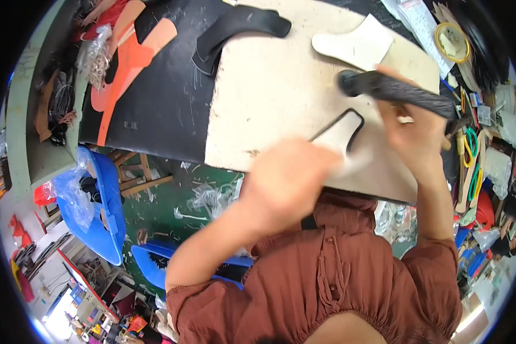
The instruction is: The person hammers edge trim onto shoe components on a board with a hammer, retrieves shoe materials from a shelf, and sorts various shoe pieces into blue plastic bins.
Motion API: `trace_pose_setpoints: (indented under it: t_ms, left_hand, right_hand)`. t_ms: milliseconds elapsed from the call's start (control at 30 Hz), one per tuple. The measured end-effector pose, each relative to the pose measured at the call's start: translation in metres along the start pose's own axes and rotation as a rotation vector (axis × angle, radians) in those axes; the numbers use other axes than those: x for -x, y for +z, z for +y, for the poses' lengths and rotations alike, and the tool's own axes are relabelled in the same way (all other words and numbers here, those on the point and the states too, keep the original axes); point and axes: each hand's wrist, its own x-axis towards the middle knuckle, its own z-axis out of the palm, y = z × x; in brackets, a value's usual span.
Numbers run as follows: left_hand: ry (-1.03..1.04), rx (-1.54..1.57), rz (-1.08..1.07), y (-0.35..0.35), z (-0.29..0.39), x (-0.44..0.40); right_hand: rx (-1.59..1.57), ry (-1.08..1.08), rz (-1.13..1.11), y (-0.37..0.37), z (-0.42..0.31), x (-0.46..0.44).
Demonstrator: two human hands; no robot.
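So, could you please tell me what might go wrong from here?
The dark hammer-like tool in the right hand is over the same pale board as the left hand, so a stray blow might catch those fingers. The left hand's grip at the black-edged white piece is too blurred to judge; if loose, the piece could slip. It also lies toward the board's near edge and might slide off.

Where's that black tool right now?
In the head view, the black tool is in the right hand, right of centre, its left end over the pale board, just below the plain white piece.
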Motion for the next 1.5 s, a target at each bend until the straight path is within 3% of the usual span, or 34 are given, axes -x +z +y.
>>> trace_pose_setpoints:
  t_ms: [100, 133, 167, 200, 267, 333, 400, 500, 600, 633, 733, 800, 833, 867, 933, 1000, 1067, 1167, 1367, 1500]
  left_hand:
    - [-0.642, 0.034, 0.308, -0.041, -0.048, -0.077]
    - [-0.668, 0.278, 0.412, -0.041, -0.081, -0.092]
    - [-0.671, 0.137, 0.358, -0.046, -0.118, -0.095]
    - [-0.655, -0.221, 0.262, -0.046, -0.151, -0.095]
    - [-0.243, -0.860, 0.307, -0.033, -0.178, -0.095]
    - [-0.075, -0.650, 0.267, -0.011, -0.142, -0.114]
    - [-0.030, -0.492, 0.058, 0.036, -0.111, -0.120]
    - [0.037, -0.669, -0.060, 0.103, -0.081, -0.129]
    - [-0.119, -0.546, -0.032, 0.122, -0.069, -0.133]
    - [-0.161, -0.440, 0.065, 0.122, -0.069, -0.134]
    - [-0.259, 0.078, -0.015, 0.097, -0.047, -0.127]
    - [-0.291, 0.105, -0.153, 0.077, -0.025, -0.109]
    - [-0.357, 0.113, -0.248, 0.070, -0.018, -0.098]
    - [-0.423, 0.117, -0.342, 0.068, -0.012, -0.089]
    - [-0.369, -0.054, -0.300, 0.075, -0.009, -0.074]
    - [-0.330, -0.172, -0.261, 0.080, -0.008, -0.071]
    - [-0.330, -0.229, -0.235, 0.082, -0.004, -0.072]
    - [-0.341, -0.122, -0.240, 0.078, -0.012, -0.066]
    - [-0.090, -0.093, -0.324, 0.069, -0.019, -0.059]
    - [-0.091, -0.144, -0.369, 0.061, -0.017, -0.054]
  right_hand:
    - [0.108, 0.199, 0.152, -0.026, 0.018, 0.001]
    - [0.148, 0.210, 0.180, -0.032, 0.022, 0.003]
    - [0.189, 0.220, 0.209, -0.038, 0.029, 0.008]
    - [0.277, 0.213, 0.176, -0.042, 0.044, 0.018]
    - [0.323, 0.229, 0.086, -0.043, 0.062, 0.038]
    - [0.192, 0.315, 0.128, -0.038, 0.057, 0.045]
    - [0.162, 0.312, 0.122, -0.036, 0.061, 0.048]
    - [0.094, 0.377, 0.087, -0.036, 0.048, 0.041]
    - [0.031, 0.285, 0.135, -0.044, 0.057, 0.048]
    - [0.118, 0.249, 0.125, -0.054, 0.059, 0.049]
    - [0.189, 0.368, 0.256, -0.084, 0.061, 0.047]
    - [0.338, 0.328, 0.375, -0.102, 0.072, 0.054]
    - [0.212, 0.414, 0.477, -0.101, 0.069, 0.052]
    - [0.098, 0.432, 0.428, -0.105, 0.059, 0.047]
    - [0.199, 0.291, 0.214, -0.100, 0.044, 0.044]
    - [0.054, 0.084, 0.022, -0.079, 0.045, 0.044]
    - [0.072, -0.066, -0.061, -0.063, 0.040, 0.033]
    - [0.292, -0.145, -0.131, -0.051, 0.042, 0.022]
    - [0.292, -0.152, -0.205, -0.056, 0.040, 0.017]
    - [0.278, -0.174, -0.218, -0.061, 0.023, 0.005]
